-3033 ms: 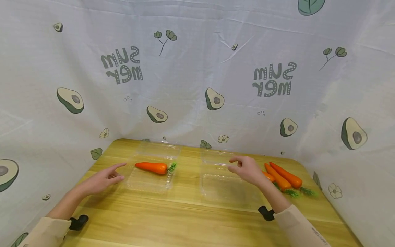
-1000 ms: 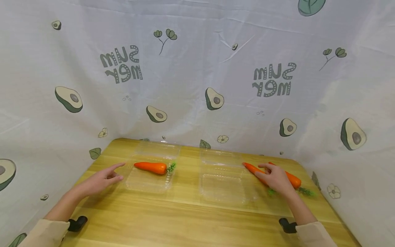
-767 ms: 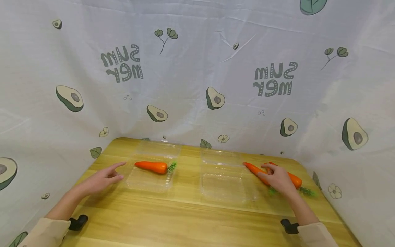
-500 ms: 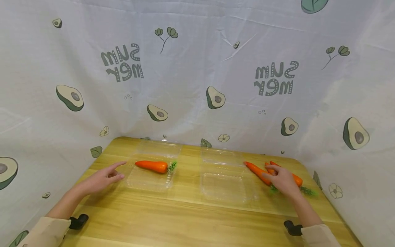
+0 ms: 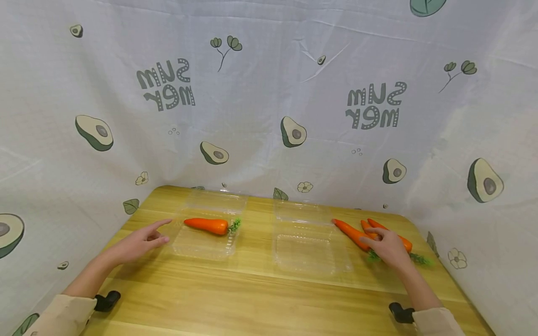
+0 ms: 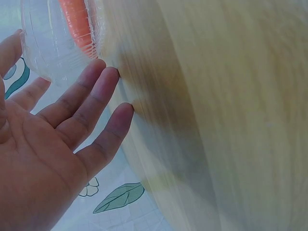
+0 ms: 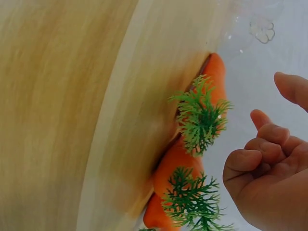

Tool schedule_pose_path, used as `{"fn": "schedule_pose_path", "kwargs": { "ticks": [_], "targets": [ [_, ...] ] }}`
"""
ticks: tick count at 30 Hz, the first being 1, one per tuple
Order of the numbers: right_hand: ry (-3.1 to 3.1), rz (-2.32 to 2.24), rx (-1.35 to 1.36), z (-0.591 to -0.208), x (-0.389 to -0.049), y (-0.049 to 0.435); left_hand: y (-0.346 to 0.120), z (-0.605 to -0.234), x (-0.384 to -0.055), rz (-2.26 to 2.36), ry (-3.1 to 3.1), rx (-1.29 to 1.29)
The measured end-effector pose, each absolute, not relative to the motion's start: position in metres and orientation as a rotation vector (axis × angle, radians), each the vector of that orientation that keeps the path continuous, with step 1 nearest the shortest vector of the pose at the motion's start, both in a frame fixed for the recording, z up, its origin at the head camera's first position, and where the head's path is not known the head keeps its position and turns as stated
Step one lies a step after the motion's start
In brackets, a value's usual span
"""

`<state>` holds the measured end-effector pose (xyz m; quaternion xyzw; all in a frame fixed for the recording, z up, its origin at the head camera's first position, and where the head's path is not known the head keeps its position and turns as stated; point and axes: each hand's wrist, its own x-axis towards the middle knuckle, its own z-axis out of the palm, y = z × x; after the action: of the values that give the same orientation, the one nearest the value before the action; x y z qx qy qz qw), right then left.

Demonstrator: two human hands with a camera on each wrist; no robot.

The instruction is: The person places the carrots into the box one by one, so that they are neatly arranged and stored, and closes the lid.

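Observation:
My right hand [image 5: 390, 247] is over a group of carrots at the table's right, with nothing in its grasp. Its thumb and index finger stand apart and the other fingers are curled, as the right wrist view shows. The left carrot [image 5: 350, 232] points toward the back, its green top by my thumb. A middle carrot [image 5: 364, 226] and a right carrot [image 5: 407, 244] are partly hidden by that hand. My left hand [image 5: 138, 243] rests with fingers spread beside a clear plastic clamshell box [image 5: 197, 249], in which one carrot [image 5: 208, 226] lies sideways.
A second clear clamshell box [image 5: 304, 254] lies with its lid raised at the back, between the first box and the carrot group. Behind the wooden table [image 5: 235, 298] hangs a white curtain [image 5: 252, 93] printed with avocados, close along the back and both sides.
My right hand has moved right, from over the second box to over the carrot group, uncovering the left carrot. It slid slightly further right in the last second. My left hand stayed put.

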<state>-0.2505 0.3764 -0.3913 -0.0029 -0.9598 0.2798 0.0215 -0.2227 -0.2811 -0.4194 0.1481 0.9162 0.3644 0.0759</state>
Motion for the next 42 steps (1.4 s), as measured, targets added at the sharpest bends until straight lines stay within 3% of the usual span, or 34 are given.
{"fn": "schedule_pose_path", "kwargs": {
  "ticks": [42],
  "targets": [
    [-3.041, 0.752, -0.056, -0.402, -0.258, 0.391, -0.279, -0.418, -0.222, 1.097, 2.729, 0.411]
  ]
}}
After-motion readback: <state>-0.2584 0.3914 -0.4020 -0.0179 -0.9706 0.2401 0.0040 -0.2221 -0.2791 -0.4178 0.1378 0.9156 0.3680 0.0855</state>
